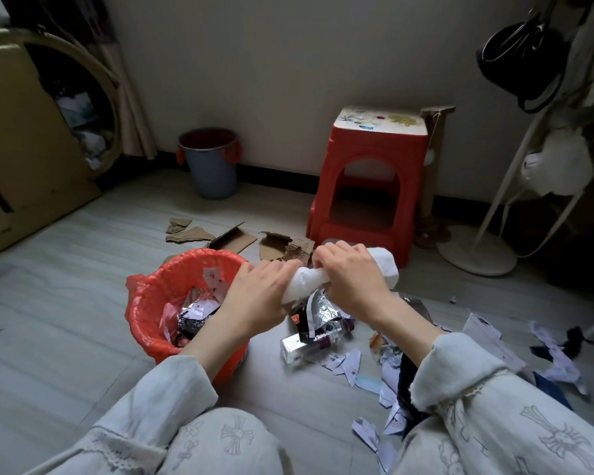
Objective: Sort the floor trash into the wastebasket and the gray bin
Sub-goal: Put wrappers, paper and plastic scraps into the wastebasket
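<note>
While both the left hand (258,296) and right hand (352,282) grip a white bundle (384,265), bare floor (66,269) lies leftward.

2 hands (261,296), 1 wastebasket (144,303), 1 gray bin (210,173), 1 stool (371,186), approx. 5 cardboard pcs (234,240).

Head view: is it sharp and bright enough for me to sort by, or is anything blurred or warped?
Head view: dim, flat room light, no glare; the hands on the white wrapper are slightly soft; wide-angle bending curves the cardboard box and the stand at the edges; the gray bin stays readable.
</note>
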Demonstrator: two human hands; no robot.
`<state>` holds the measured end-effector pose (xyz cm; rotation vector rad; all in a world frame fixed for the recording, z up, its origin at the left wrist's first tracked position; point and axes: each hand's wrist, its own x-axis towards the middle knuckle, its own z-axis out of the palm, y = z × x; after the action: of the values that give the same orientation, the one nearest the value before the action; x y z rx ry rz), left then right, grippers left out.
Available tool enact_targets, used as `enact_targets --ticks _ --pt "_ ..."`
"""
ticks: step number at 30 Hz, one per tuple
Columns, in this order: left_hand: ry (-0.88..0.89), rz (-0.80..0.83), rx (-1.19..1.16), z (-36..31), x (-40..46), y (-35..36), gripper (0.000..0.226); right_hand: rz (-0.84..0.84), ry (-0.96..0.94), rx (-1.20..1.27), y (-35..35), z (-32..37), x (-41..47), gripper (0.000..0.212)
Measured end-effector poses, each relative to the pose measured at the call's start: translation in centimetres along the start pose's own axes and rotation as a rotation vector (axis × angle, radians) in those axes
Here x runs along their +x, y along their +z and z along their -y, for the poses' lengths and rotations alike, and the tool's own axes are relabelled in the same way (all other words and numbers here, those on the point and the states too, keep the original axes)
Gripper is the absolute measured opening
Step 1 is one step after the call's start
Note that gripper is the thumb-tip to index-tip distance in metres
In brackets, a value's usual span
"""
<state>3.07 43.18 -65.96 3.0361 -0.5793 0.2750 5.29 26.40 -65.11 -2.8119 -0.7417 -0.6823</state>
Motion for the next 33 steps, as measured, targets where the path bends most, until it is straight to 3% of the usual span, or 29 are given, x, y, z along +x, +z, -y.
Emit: enact_targets --ticks 2,4,6,9,12,14,16,19,22,23,27,29,32,33 --pt "-0.007 -0.115 0.035 0.1 -0.4 0.3 0.040 -0.003 -0.047 -0.014 0.1 0.3 -0.1 0.038" --pt "0.002 -0.246 0.071 0.3 -0.8 1.1 0.039 0.067 -0.068 0.000 -0.1 0.4 -0.2 0.036" --pt "0.022 -0.362 0.111 0.6 -1.1 1.7 0.044 0.253 -0.011 0.107 -0.5 0.5 -0.2 0.037" --pt "0.056 -0.505 0.189 0.8 -1.4 2.1 0.046 0.468 0.037 0.239 -0.6 0.5 -0.2 0.061" --pt "0.097 -0.553 0.230 0.8 -1.7 2.2 0.049 0.664 0.121 0.416 -1.3 0.5 -0.3 0.047" --pt "0.103 -0.559 0.216 0.8 -1.8 2.4 0.051 0.694 0.149 0.422 -1.9 0.8 -0.2 0.044" --pt "0.090 -0.531 0.170 0.9 -1.7 2.6 0.054 0.606 0.118 0.210 -1.9 1.0 0.0 0.034" --pt "0.101 -0.370 0.139 1.0 -1.6 2.6 0.069 0.258 -0.069 -0.137 -0.8 0.8 -0.2 0.009" --pt "0.067 -0.169 0.049 1.1 -1.5 1.8 0.078 -0.084 -0.270 -0.256 0.2 0.3 -0.7 0.015" --pt "0.048 -0.149 -0.001 1.1 -1.3 1.5 0.073 -0.162 -0.305 -0.272 0.4 0.2 -0.8 0.016" --pt "0.028 -0.325 0.043 1.0 -0.9 1.3 0.032 -0.350 -0.329 -0.242 0.5 0.2 -0.7 0.017" --pt "0.029 -0.318 0.021 0.9 -1.1 1.3 0.034 -0.232 -0.295 -0.172 0.6 0.4 -0.8 0.005" --pt "-0.029 -0.285 -0.020 0.9 -1.7 1.7 0.038 0.305 -0.129 0.019 0.4 1.2 -1.1 0.051" --pt "-0.042 -0.287 -0.054 0.9 -1.9 1.9 0.036 0.486 -0.062 0.126 0.4 1.5 -1.0 0.057"
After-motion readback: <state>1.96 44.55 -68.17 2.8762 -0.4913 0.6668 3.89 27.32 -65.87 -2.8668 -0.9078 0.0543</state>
